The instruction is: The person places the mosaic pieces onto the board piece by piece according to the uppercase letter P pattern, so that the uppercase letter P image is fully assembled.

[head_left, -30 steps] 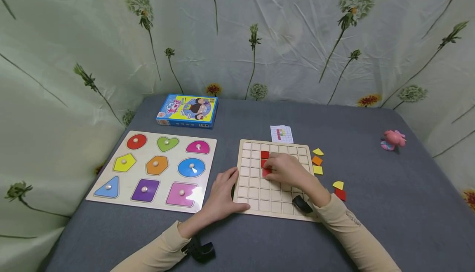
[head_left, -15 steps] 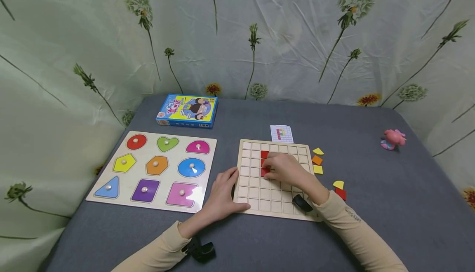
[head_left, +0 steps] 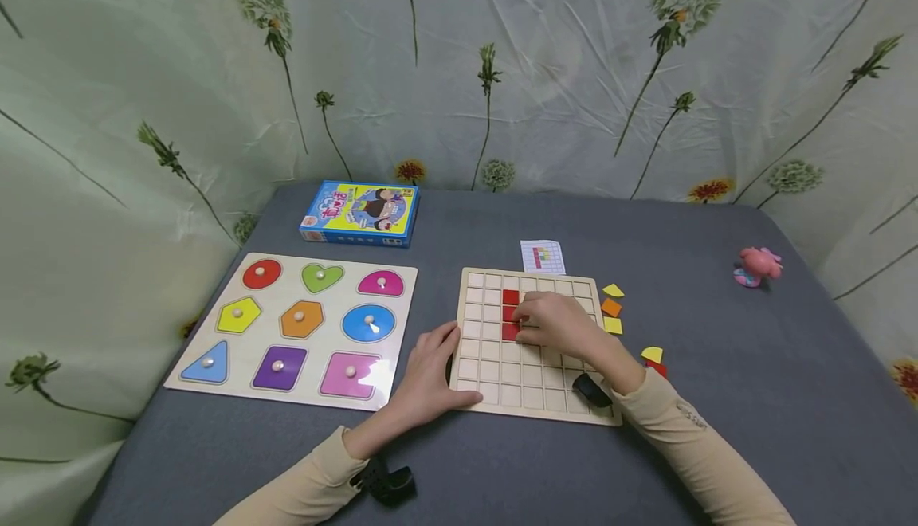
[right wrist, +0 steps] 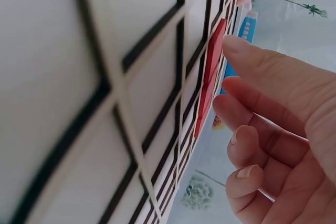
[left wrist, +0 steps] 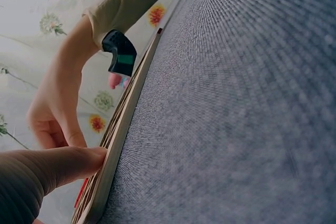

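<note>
A wooden grid board (head_left: 495,370) lies flat on the table. Three red square tiles (head_left: 510,313) form a column in its cells. My right hand (head_left: 562,323) is just right of them, fingers loosely bent. In the right wrist view its thumb (right wrist: 262,59) has its tip right at the nearest red tile (right wrist: 213,56), with no piece between thumb and fingers. My left hand (head_left: 433,370) rests against the board's near left corner: fingers along the left side, thumb extended on the front rim, as the left wrist view shows its thumb (left wrist: 63,166) there.
A small printed pattern card (head_left: 543,257) lies behind the board. Yellow and orange pieces (head_left: 612,308) sit at its right, with a yellow piece (head_left: 652,355) and red tile (head_left: 657,369) nearer. Around are a knobbed shape puzzle (head_left: 290,374), blue box (head_left: 358,213) and pink figurine (head_left: 760,265).
The lowest red tile has shifted slightly left into line with the two above it. My right fingers have drawn back a little to the right. The left hand stays in place.
</note>
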{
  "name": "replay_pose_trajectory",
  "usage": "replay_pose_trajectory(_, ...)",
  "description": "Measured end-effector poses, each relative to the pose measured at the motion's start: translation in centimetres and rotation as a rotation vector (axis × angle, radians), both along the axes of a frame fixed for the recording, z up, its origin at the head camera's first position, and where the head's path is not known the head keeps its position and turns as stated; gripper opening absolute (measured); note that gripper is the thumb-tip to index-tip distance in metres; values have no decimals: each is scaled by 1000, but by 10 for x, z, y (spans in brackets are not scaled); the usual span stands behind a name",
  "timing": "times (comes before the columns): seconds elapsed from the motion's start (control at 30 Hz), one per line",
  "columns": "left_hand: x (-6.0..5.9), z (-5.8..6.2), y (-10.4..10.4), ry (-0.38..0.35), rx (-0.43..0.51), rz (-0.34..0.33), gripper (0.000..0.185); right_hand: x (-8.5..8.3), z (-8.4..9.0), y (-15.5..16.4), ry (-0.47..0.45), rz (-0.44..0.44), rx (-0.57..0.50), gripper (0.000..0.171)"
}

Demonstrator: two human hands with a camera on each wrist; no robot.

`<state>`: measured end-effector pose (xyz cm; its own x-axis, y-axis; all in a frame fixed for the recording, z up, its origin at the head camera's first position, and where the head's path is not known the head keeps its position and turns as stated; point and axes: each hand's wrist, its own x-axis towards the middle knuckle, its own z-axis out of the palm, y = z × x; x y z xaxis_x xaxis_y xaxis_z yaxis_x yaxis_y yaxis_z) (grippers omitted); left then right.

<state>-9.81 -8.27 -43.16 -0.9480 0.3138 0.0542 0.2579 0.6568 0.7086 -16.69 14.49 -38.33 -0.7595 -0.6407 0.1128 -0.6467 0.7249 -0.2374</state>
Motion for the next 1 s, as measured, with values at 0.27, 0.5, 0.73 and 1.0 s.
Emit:
replay_pose_trajectory(0.27, 1, 0, -2, 17, -3, 9, 98, 3, 2, 18, -7, -42, 25, 16)
replay_pose_trajectory(0.5, 0, -2, 0, 21, 4, 5, 96, 11, 2, 43, 3, -81, 33, 15)
replay_pose_trajectory(0.73, 0, -1, 1, 13, -5, 0, 96, 18, 3, 69, -11, -152, 30, 17)
replay_pose_trajectory(1.0, 0, 0, 1, 12, 3, 4, 95, 25, 5, 95, 41, -181, -10, 16)
